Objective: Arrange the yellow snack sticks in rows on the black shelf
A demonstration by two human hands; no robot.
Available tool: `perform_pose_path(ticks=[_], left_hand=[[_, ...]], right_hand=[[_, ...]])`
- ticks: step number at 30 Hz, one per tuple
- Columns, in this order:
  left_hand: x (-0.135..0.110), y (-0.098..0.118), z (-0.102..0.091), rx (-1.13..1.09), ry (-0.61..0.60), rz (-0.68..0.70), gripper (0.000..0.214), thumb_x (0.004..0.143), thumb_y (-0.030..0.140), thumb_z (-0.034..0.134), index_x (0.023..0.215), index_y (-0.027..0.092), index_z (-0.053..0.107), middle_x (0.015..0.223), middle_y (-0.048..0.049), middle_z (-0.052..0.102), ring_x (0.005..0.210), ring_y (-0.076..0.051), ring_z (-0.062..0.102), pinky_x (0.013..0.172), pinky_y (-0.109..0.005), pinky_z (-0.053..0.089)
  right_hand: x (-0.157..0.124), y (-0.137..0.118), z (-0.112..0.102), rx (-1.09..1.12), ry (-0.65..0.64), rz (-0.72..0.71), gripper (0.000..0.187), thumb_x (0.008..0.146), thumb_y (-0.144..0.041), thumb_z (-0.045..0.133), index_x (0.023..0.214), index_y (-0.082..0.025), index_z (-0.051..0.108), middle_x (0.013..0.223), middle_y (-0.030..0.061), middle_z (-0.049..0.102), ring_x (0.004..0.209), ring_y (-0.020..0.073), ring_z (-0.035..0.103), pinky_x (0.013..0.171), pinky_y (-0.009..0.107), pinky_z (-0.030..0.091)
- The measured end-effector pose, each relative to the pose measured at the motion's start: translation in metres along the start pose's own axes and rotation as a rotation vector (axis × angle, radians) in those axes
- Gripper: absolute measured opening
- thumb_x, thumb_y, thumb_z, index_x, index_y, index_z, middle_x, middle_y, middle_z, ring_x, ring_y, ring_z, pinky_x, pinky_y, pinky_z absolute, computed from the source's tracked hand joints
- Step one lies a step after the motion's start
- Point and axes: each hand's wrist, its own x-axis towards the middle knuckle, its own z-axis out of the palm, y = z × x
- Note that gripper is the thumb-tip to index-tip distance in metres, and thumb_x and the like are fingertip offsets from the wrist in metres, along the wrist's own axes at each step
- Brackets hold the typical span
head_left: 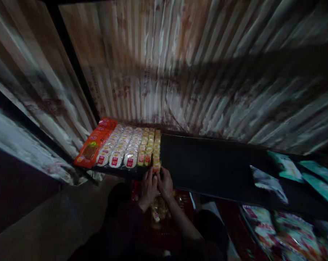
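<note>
A dark shelf point(207, 163) runs across the middle, in front of a corrugated metal wall. At its left end lie rows of packets: orange packs point(94, 143), white packs with red labels point(120, 148) and small yellow packets point(149, 146). My left hand point(149, 188) and my right hand point(165, 184) meet at the shelf's front edge. Both have fingers closed on one small yellow packet point(156, 167) at the near end of the right-most row.
Below my hands sits a red crate point(177, 203) holding more yellowish packets point(158, 210). Green and white packets point(286, 166) lie on the shelf at the right, blurred. Colourful bags point(291, 232) fill the lower right. The corrugated wall point(180, 65) closes the back and left.
</note>
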Motion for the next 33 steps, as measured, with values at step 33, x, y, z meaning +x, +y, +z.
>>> perform_pose_path(ticks=[33], left_hand=[[0.007, -0.025, 0.008, 0.153, -0.035, 0.263, 0.063, 0.078, 0.006, 0.034, 0.141, 0.008, 0.035, 0.151, -0.0147, 0.031, 0.14, -0.022, 0.027, 0.116, -0.045, 0.024]], right_hand=[[0.01, -0.003, 0.001, -0.03, -0.041, 0.06, 0.044, 0.087, -0.042, 0.041, 0.112, -0.012, 0.062, 0.104, 0.0154, 0.066, 0.093, 0.0238, 0.06, 0.085, 0.038, 0.049]])
